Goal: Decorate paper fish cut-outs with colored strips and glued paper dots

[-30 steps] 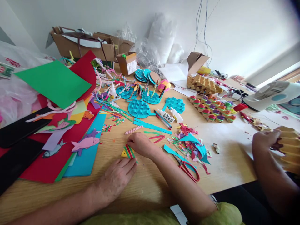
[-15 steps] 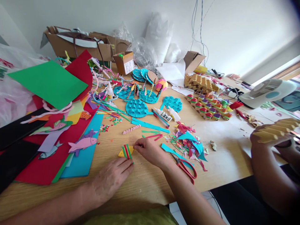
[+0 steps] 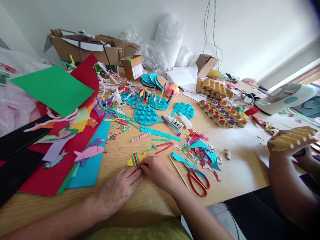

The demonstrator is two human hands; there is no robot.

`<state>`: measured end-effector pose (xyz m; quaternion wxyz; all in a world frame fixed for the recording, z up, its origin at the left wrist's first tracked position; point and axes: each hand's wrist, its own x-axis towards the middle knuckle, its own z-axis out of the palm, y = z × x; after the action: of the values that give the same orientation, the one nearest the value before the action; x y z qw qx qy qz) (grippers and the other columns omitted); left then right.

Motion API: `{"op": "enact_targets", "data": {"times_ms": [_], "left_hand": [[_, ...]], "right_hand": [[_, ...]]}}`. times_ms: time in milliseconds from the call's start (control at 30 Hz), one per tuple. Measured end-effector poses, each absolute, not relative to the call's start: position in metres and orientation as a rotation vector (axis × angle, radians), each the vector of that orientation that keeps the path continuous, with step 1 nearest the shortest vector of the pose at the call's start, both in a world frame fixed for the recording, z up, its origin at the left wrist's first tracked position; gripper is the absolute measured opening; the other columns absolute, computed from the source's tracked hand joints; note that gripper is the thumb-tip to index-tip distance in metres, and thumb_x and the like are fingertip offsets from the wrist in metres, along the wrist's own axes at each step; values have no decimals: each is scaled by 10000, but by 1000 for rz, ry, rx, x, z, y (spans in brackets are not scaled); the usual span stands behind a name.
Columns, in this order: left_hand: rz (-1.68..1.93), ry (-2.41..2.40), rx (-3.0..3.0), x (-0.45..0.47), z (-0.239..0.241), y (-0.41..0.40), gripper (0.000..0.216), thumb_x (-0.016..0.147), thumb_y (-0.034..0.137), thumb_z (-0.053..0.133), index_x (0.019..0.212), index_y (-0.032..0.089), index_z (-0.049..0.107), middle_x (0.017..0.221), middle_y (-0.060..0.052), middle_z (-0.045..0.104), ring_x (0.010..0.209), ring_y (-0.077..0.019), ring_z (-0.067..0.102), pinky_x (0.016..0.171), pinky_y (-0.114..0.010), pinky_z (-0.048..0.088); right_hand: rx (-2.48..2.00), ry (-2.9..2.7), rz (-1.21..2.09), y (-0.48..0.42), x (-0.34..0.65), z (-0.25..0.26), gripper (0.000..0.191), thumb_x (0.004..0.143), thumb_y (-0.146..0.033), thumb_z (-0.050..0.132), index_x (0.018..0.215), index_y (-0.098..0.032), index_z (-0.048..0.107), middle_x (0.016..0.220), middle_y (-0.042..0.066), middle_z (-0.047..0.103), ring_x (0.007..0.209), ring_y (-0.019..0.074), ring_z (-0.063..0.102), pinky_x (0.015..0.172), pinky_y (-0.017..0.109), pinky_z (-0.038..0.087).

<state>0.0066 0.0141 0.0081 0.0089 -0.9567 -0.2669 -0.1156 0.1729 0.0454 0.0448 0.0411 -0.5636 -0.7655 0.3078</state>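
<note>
A small yellow paper fish (image 3: pixel 130 162) with green and red strips across its body lies on the table in front of me. My left hand (image 3: pixel 122 183) rests low, its fingers stretched out and lying on the fish's lower edge. From the right, my right hand (image 3: pixel 156 168) pinches at the lower ends of the strips, closed on the fish's edge; its fingertips are partly hidden. The fish's yellow tail (image 3: pixel 144 154) shows above the right fingers. Loose red strips (image 3: pixel 163 147) and a pink twisted piece (image 3: pixel 140 137) lie just beyond.
Red-handled scissors (image 3: pixel 200 181) and a thin wooden stick (image 3: pixel 180 173) lie right of my right hand. Paper scraps (image 3: pixel 200 146), glue bottles (image 3: pixel 185 121) and blue egg-carton pieces (image 3: pixel 145 115) are farther back. Coloured sheets (image 3: pixel 52 178) cover the left. Another person's arm (image 3: pixel 285 180) is at right.
My right hand has moved down from the fish's tail to the lower strip ends, uncovering the tail and the wooden stick. My left hand stays on the fish.
</note>
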Motion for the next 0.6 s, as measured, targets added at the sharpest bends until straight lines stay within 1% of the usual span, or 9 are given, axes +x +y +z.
{"op": "enact_targets", "data": {"times_ms": [100, 200, 267, 300, 400, 533, 600], "left_hand": [[-408, -762, -3018, 0, 14, 13, 367, 855, 45, 287, 1129, 114, 521, 1091, -73, 607, 988, -204, 532, 810, -328, 458], [-524, -673, -3035, -8, 23, 19, 389, 841, 34, 272, 1095, 115, 555, 1065, -76, 613, 1001, -195, 518, 853, -320, 452], [-606, -746, -3012, -12, 27, 30, 419, 816, 5, 258, 1067, 115, 575, 1023, -81, 623, 985, -186, 518, 869, -319, 450], [-593, -832, -3021, -13, 29, 38, 433, 803, -6, 261, 1082, 118, 569, 1042, -83, 614, 1003, -187, 509, 877, -325, 449], [-592, -899, -3153, -12, 30, 65, 402, 785, -8, 299, 1030, 123, 590, 1014, -77, 618, 973, -177, 519, 861, -321, 464], [-773, -898, -3293, -8, 27, 89, 388, 782, -16, 314, 1009, 142, 586, 975, -64, 628, 972, -160, 526, 866, -319, 459], [-806, -900, -3350, -7, 24, 93, 385, 783, -16, 316, 1009, 152, 579, 957, -58, 628, 958, -150, 537, 858, -305, 462]], "right_hand": [[-1755, -2379, 860, 42, 172, 46, 195, 772, -162, 479, 749, -164, 674, 783, 49, 663, 705, 135, 567, 603, 202, 360], [-1762, -2386, 856, 38, 172, 47, 210, 794, -164, 462, 792, -172, 671, 818, 50, 664, 748, 140, 578, 646, 202, 370], [-1752, -2383, 862, 36, 172, 46, 223, 806, -159, 447, 828, -172, 668, 844, 53, 665, 784, 142, 582, 688, 200, 374], [-1743, -2381, 864, 35, 172, 45, 226, 808, -155, 444, 837, -172, 667, 851, 53, 665, 792, 142, 582, 700, 200, 375], [-1707, -2356, 873, 33, 173, 42, 221, 791, -128, 451, 819, -176, 665, 836, 41, 664, 769, 135, 577, 692, 194, 375], [-1670, -2283, 987, 32, 174, 45, 220, 771, -103, 465, 830, -172, 665, 836, 35, 663, 742, 119, 571, 673, 178, 379], [-1665, -2247, 1049, 32, 175, 48, 225, 769, -96, 468, 845, -169, 666, 847, 35, 663, 748, 116, 570, 680, 174, 381]]}}
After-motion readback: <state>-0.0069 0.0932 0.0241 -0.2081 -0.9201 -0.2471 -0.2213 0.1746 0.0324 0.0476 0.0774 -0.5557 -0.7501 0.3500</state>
